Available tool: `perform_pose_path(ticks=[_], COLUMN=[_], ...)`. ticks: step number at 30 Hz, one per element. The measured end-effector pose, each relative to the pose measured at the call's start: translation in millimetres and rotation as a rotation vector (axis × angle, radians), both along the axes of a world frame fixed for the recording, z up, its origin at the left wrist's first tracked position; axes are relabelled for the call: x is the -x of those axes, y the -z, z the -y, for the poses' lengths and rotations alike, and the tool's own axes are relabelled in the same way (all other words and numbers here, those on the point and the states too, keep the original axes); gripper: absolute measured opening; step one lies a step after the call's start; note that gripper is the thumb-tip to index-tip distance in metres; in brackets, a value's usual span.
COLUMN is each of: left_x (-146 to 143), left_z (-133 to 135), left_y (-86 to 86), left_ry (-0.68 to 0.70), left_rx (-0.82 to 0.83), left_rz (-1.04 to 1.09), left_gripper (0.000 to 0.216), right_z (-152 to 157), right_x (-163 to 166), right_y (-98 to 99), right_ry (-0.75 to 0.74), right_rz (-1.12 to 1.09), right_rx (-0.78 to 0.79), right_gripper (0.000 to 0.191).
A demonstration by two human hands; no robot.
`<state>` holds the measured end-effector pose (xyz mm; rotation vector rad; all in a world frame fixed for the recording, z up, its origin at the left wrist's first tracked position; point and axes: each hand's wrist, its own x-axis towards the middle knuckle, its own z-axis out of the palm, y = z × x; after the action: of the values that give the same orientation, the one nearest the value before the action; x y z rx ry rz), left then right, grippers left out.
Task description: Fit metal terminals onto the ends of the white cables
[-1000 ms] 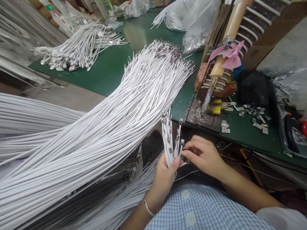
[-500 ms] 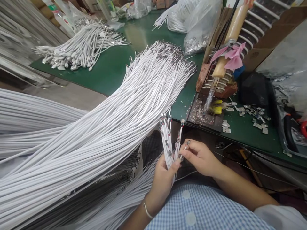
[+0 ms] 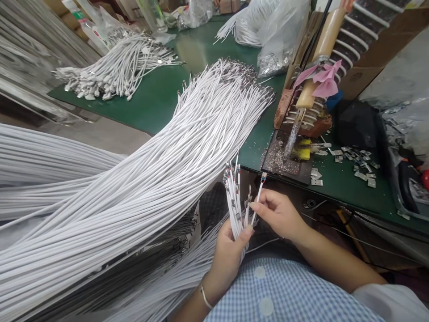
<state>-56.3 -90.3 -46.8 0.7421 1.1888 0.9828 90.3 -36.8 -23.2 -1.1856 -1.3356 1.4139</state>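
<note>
My left hand (image 3: 231,243) is closed around a small bundle of white cables (image 3: 233,201), whose metal connector ends point up. Between the thumb and fingers of my right hand (image 3: 279,214) is a single white cable (image 3: 259,194) with a small metal connector at its top, tilted a little away from the bundle. Its lower part runs down to my left thumb. Just beyond my hands, a thick sheaf of white cables (image 3: 187,138) drapes across the green table (image 3: 147,107) and off its near edge.
A soldering iron (image 3: 306,96) with a wooden handle rests in a coil stand over a dark plate (image 3: 278,161). Loose metal connectors (image 3: 362,163) lie to its right. Another cable pile (image 3: 114,67) and a plastic bag of connectors (image 3: 275,58) sit at the back.
My right hand has shifted its pinch to a longer-showing cable, whose connector now stands up above my fingers. The left hand keeps hold of the bundle in nearly the same place.
</note>
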Motion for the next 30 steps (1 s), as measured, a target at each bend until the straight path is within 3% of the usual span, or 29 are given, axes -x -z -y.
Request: perform_pose_path(ticks=[9,17,21,26,30], left_x=[0,3,4,5,5], left_z=[-4,-1,1,2,2], left_y=[1.5,4.4,6.7,8.6,7.2], left_ry=[-0.042,-0.080,-0.067,-0.023,0.002], left_rx=[-0.028,-0.005,-0.016,-0.037,-0.025], left_rz=[0.089,0.070,0.050,0.036,0.018], left_gripper=[0.025,0.021,0.017,0.019,0.020], right_z=[5,4,3,4,3], right_x=[-4,-7,-6,-1,2], right_y=[-1.6,-1.4,1.6,7.7,6.9], right_ry=[-0.157,-0.164,-0.076,-0.075,-0.062], right_rz=[0.075,0.013,0.010,0.012,0.037], right_rx=[-0.194,-0.187,-0.256,-0.132,-0.056], right_gripper=[0.030,0.032,0.031,0.025,0.033])
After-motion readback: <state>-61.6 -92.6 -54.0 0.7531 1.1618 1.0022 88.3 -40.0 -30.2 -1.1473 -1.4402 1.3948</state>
